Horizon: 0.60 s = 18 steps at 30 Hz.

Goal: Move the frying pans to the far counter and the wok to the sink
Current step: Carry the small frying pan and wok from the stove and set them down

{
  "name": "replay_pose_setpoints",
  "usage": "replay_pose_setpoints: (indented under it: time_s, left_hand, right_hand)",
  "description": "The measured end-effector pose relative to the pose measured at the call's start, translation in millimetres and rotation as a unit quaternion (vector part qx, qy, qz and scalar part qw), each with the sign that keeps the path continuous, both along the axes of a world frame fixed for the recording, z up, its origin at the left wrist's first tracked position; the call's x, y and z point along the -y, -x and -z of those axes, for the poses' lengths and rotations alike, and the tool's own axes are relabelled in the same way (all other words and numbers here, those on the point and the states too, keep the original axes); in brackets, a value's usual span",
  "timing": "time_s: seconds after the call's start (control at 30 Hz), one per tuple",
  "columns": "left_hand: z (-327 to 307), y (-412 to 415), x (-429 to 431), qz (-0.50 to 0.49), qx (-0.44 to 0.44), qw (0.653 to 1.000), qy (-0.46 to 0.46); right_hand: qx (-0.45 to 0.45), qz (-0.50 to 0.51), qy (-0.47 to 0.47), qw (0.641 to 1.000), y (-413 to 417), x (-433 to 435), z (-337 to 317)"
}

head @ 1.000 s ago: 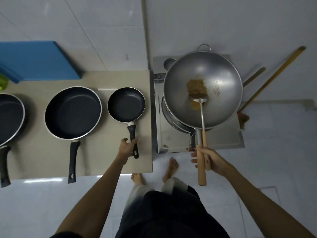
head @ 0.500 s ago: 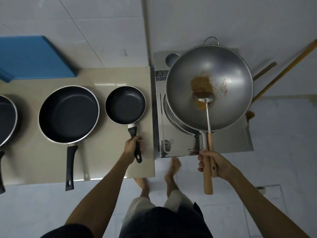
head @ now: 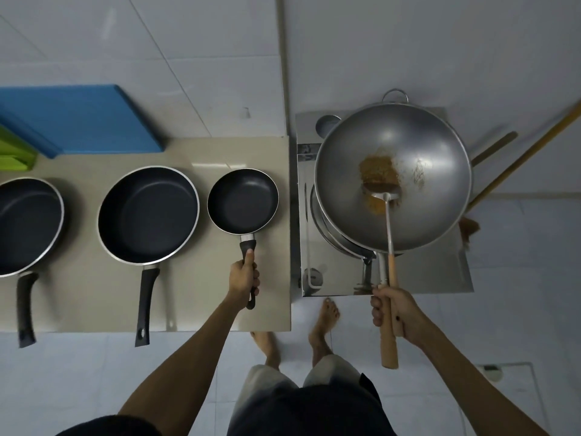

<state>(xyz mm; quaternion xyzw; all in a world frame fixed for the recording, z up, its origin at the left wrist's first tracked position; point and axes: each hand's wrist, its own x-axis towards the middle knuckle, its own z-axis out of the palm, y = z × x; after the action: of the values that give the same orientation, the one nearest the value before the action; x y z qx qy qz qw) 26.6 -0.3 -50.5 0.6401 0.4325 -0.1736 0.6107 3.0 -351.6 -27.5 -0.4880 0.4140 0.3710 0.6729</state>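
Three black frying pans stand in a row on the beige counter (head: pixel 195 297): a small pan (head: pixel 242 201) on the right, a medium pan (head: pixel 147 214) in the middle, a large pan (head: pixel 26 226) cut off at the left edge. My left hand (head: pixel 244 277) is closed around the small pan's black handle. The steel wok (head: pixel 418 171), with brown residue inside, sits over the steel stove (head: pixel 434 275). My right hand (head: pixel 393 313) grips the wok's wooden handle together with the metal spatula (head: pixel 384 196) that lies in the wok.
A blue cutting board (head: pixel 81 119) and a green one (head: pixel 14 152) lean against the tiled wall at back left. Wooden-handled brooms (head: pixel 518 158) lean at the right of the stove. My bare feet (head: pixel 323 322) stand on the white floor below the counter edge.
My left hand has closed fully around the small pan's handle, with the thumb up on it. My right hand keeps its hold on the wok handle and spatula; the view has shifted slightly.
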Motion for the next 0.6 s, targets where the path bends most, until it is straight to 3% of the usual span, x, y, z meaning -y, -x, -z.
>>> replay_pose_setpoints:
  time_s: [0.3,0.6]
  left_hand:
    - [-26,17,5,0.049,0.035,0.998,-0.03]
    - [-60,38,0,0.068,0.066,0.995,-0.045]
  right_hand:
    - [-0.009,-0.018,0.09,0.996,3,-2,-14]
    - [0.013,-0.047,0.09,0.995,1,16,-38]
